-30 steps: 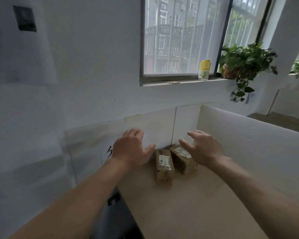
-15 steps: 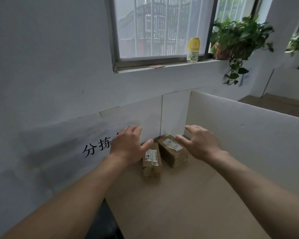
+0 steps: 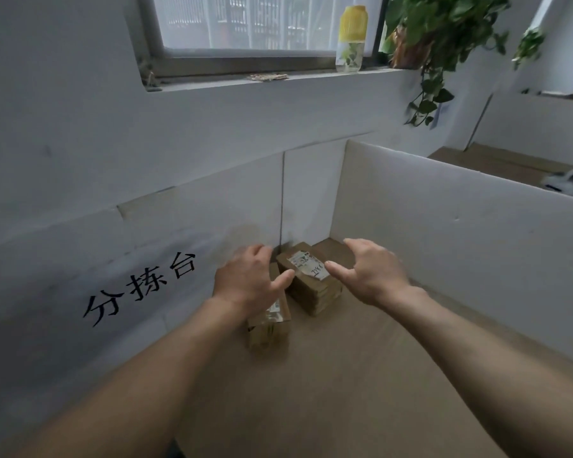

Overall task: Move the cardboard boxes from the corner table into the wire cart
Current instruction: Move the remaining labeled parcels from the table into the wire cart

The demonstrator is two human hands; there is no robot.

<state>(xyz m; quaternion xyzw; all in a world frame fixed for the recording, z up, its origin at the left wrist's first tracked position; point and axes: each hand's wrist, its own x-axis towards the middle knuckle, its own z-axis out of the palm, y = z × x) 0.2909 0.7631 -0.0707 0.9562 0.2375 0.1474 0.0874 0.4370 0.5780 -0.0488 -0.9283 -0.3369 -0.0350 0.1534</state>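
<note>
Right now both of my hands are spread wide and hold nothing, palms down over the two cardboard boxes tucked into the far corner of the table. My left hand hovers above the far end of the near box, whose long axis runs almost straight away from me toward the wall. Only its near half shows past my wrist, and I cannot tell whether my fingers touch it. My right hand hangs just to the right of the labelled box, thumb pointing in at the white label, fingers curved toward the partition. That box sits deeper in the corner and lies askew, its long axis slanting from back left to front right, just beside the near box. So each box lies below and slightly ahead of its own hand: the left is closer to the near box, the right to the labelled one. I judge each grip should close across the short width, the right wrist turned to match the slant. The cart is out of sight, and both boxes are yet to be lifted
</note>
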